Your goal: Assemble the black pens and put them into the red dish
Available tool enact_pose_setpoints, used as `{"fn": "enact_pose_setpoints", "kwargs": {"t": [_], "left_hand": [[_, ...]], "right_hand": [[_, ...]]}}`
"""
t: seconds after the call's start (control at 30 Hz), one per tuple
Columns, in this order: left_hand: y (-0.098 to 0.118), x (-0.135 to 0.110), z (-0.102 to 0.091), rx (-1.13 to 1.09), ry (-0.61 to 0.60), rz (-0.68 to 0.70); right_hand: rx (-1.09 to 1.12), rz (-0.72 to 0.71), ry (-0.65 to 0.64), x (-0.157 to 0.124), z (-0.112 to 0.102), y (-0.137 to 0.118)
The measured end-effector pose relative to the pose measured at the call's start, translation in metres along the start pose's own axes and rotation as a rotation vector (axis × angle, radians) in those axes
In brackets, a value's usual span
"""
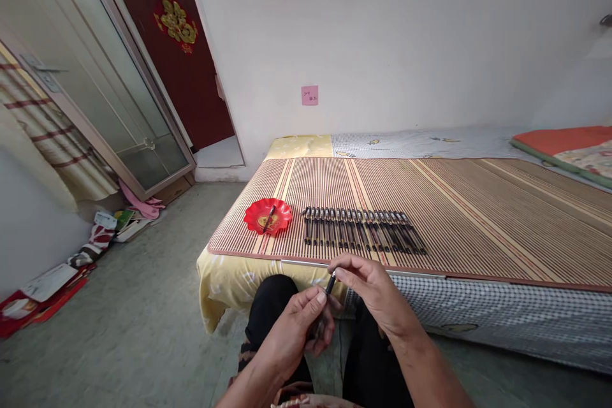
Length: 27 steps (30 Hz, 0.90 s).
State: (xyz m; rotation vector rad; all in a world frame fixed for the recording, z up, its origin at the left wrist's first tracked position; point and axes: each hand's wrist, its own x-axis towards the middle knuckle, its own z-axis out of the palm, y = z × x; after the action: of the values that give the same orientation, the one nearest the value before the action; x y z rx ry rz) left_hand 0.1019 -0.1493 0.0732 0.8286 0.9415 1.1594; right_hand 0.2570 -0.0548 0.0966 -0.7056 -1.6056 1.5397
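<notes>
Between my two hands, above my lap, is a dark pen point(331, 282), tilted up to the right. My left hand point(306, 319) is closed round its lower part, with the thumb on top and the other fingers partly hidden. The thumb and forefinger of my right hand point(366, 284) pinch the upper end. Beyond the hands, a row of several dark pens point(361, 229) lies side by side on the striped mat point(459, 223). Left of that row sits a red wavy-edged plate point(248, 215) with a single dark pen-like piece point(269, 219) in it.
The mat covers a bed with a yellow sheet point(234, 277) and a checked sheet point(478, 303) hanging over its front. A folded orange quilt point(564, 139) lies at the far right. A glass door point(138, 108) stands ajar at left, with papers point(50, 282) on the floor.
</notes>
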Motion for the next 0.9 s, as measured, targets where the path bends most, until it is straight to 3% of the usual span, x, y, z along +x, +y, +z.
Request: {"fn": "enact_pose_setpoints", "kwargs": {"t": [0.37, 0.57, 0.77, 0.9], "left_hand": [[-0.002, 0.007, 0.000, -0.017, 0.001, -0.007], [-0.004, 0.011, -0.002, -0.011, -0.005, -0.018], [-0.005, 0.015, -0.004, -0.090, -0.009, -0.018], [-0.009, 0.017, -0.007, -0.105, -0.014, -0.026]], "right_hand": [[-0.002, -0.013, -0.059, 0.004, -0.007, 0.002], [0.031, 0.033, 0.001, 0.011, -0.007, 0.008], [0.017, 0.004, -0.079, 0.011, -0.013, 0.010], [0.056, 0.020, -0.034, 0.014, -0.011, 0.012]]}}
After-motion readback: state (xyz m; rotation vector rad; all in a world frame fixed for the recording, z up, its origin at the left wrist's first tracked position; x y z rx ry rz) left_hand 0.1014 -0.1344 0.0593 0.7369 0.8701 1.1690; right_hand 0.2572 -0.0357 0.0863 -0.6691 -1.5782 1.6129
